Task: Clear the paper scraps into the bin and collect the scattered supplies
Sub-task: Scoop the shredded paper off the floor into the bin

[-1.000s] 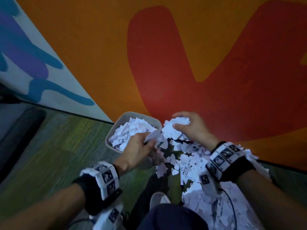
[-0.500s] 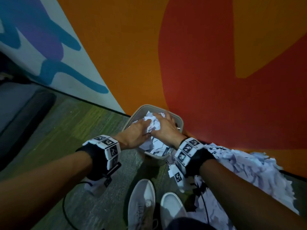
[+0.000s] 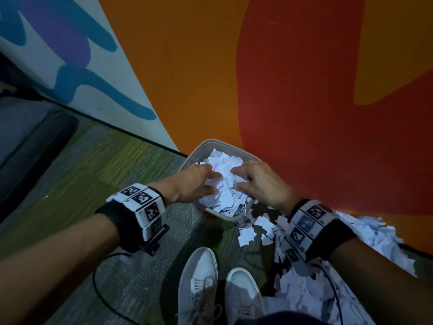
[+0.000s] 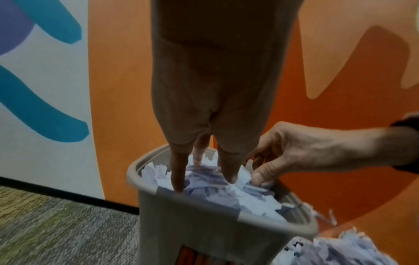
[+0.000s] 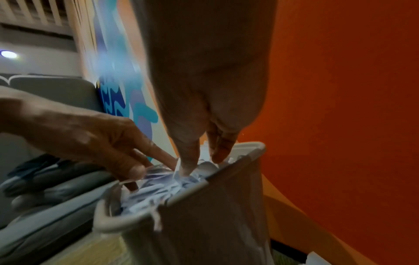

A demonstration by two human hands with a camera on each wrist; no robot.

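bin (image 3: 194, 153) packed to the rim with scraps (image 3: 226, 184), wall (image 3: 304, 90) close behind it, scrap heap (image 3: 365, 240) right, open carpet (image 3: 98, 174) left

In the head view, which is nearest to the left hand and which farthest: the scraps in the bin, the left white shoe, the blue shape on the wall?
From the left hand:
1. Scraps in the bin, under its fingertips.
2. Left white shoe, below on the carpet.
3. Blue shape on the wall, far upper left.

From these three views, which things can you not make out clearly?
- How deep the scraps in the bin go: its walls hide this in every view.
- The orange label on the bin: cut off by the bottom edge, left wrist view.
- Left hand fingertips: motion blur, right wrist view.
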